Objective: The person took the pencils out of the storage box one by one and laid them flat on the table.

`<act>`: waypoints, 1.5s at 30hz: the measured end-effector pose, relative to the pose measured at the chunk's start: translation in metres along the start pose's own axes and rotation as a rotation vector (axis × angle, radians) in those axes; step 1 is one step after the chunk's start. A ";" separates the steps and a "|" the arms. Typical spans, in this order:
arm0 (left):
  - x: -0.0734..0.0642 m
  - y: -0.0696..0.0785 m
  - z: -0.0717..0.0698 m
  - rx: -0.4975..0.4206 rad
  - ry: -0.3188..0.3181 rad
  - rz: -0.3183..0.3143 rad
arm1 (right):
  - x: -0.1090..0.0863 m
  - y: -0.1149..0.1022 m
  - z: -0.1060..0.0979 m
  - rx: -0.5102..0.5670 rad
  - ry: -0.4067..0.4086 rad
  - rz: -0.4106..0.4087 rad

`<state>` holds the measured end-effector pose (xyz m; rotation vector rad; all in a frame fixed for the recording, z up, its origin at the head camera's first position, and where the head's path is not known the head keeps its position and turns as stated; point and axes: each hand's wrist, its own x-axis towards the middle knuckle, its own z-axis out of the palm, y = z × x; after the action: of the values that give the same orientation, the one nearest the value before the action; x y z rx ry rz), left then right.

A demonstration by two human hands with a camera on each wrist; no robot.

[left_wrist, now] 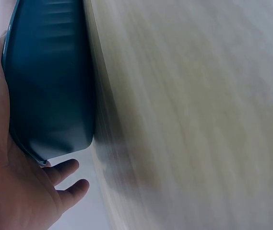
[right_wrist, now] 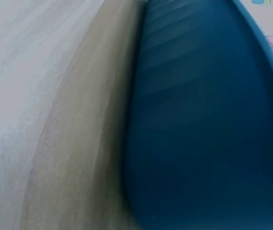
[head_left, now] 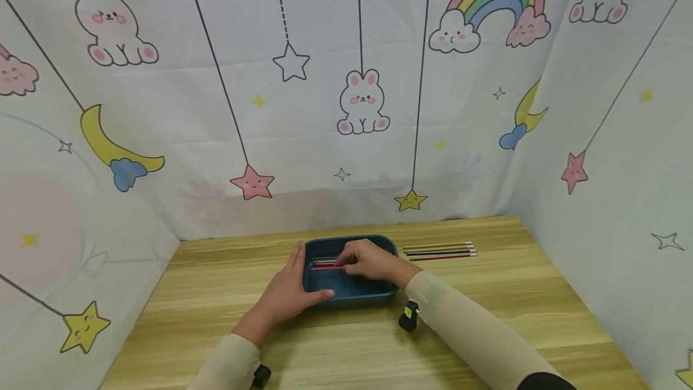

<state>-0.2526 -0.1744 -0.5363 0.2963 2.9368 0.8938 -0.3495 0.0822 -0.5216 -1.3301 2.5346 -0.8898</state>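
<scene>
A dark blue tray (head_left: 346,297) with raised walls sits on the table, with several pencils (head_left: 323,262) lying inside its left half. My left hand (head_left: 284,294) rests against the tray's left end, fingers straight along the wall and thumb stretched over the front rim. In the left wrist view, the palm lies at the tray's corner and two fingertips (left_wrist: 81,189) show beyond it. Reaching in over the right side, my right hand (head_left: 368,259) pinches a pinkish-red pencil by its right end. The right wrist view holds only the tray's outer wall (right_wrist: 198,120); the hand itself is hidden there.
Several more pencils (head_left: 440,251) lie side by side on the wooden table (head_left: 206,294), to the right of the tray. A white cloth with printed rabbits and stars (head_left: 303,155) hangs at the back and both sides of the table.
</scene>
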 end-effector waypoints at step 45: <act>-0.001 -0.002 0.001 -0.002 0.006 0.008 | -0.079 -0.005 -0.082 0.121 0.015 0.017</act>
<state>-0.2521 -0.1751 -0.5381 0.3061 2.9415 0.9002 -0.3300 0.1784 -0.4635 -1.2685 2.4558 -1.0357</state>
